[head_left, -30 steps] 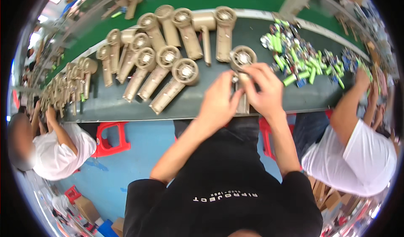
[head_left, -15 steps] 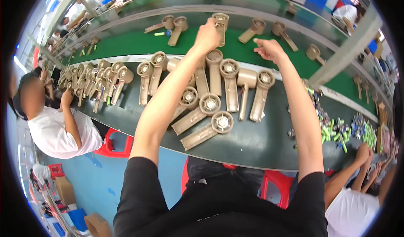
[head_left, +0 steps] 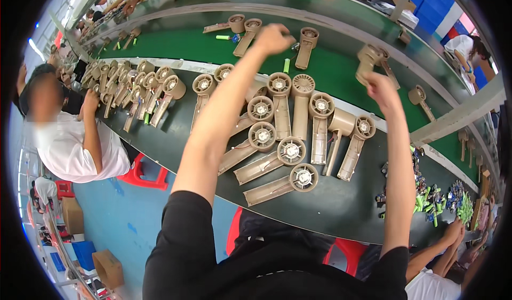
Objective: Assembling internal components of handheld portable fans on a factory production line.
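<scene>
My left hand (head_left: pixel 273 38) is stretched out over the green conveyor belt (head_left: pixel 176 41), its fingers curled into a fist; I cannot tell whether anything is inside it. A tan fan housing (head_left: pixel 306 45) lies on the belt just right of it. My right hand (head_left: pixel 381 89) is raised over the belt's near edge and grips the handle of another tan fan housing (head_left: pixel 368 56). Below both arms, several tan housings with round fans (head_left: pixel 290 152) lie in rows on the dark worktable (head_left: pixel 330 209).
More tan housings (head_left: pixel 133 87) are lined up at the left, where a seated person in white (head_left: pixel 74 145) works. Green cylinders and small parts (head_left: pixel 432 199) are heaped at the right beside another person's arm (head_left: pixel 442 241). Red stools (head_left: pixel 141 175) stand on the blue floor.
Both arms have gone from the table's near edge out to the green belt. My right hand now holds a tan housing, and the view has swung left.
</scene>
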A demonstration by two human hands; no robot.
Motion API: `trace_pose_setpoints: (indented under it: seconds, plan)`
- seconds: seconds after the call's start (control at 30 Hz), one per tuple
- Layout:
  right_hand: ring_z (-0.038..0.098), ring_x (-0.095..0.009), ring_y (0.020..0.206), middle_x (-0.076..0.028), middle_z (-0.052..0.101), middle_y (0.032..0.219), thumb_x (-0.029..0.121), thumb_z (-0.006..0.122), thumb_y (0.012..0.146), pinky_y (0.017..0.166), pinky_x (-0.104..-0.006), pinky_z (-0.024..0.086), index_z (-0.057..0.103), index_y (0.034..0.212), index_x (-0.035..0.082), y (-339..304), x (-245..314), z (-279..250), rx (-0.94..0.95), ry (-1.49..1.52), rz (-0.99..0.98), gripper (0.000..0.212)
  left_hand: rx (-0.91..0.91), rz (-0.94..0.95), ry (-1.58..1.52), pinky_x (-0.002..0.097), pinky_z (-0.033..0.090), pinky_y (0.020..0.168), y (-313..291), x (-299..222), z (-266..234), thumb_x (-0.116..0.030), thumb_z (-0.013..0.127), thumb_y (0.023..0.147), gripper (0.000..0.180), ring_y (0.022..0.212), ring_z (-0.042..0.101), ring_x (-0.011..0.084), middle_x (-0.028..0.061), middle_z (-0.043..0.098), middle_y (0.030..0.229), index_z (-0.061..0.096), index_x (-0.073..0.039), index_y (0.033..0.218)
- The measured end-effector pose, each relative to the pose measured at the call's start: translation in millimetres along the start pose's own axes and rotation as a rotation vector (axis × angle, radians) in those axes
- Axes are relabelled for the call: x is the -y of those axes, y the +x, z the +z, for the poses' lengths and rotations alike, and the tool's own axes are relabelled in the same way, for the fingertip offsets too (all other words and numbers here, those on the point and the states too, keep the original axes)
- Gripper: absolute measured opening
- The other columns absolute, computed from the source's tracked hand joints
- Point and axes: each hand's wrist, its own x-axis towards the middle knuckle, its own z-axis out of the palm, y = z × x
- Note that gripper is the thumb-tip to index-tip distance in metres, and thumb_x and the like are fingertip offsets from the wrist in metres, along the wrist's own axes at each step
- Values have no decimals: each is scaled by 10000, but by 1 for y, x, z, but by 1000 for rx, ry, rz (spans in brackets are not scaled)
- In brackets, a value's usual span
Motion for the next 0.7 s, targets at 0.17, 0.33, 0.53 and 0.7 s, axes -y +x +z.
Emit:
trace_pose_setpoints:
  seconds: [0.17,0.33,0.53,0.7]
  plan:
    - [476,-40,492,9,586,686,175,618,881,446,-184,348,634,905,28,-190,109,-2,1,63,201,150,-257,-302,786,584,378,1010,13,140,-109,-286,536,895,520,1329,434,349,138,506,1426,524,-79,1371]
    - [496,-84,379,-39,623,642,8,702,760,330,-198,350,646,886,-30,-330,97,-23,-72,274,464,143,69,-370,793,640,251,1117,28,229,-116,-180,448,942,624,1446,295,381,145,352,1559,271,-131,1538]
    - [512,-67,427,-43,648,709,27,715,783,337,-182,358,653,997,-56,-373,84,4,-162,285,567,239,3,-294,938,609,377,1048,-13,219,-145,-312,504,970,412,1289,483,424,219,544,1349,478,-19,1259]
    - [490,-52,443,-24,628,720,52,675,846,358,-175,363,632,1058,-46,-389,72,31,-190,296,538,237,-170,-322,679,572,522,821,-130,116,-175,-389,524,979,444,936,654,485,349,656,939,477,39,1088]
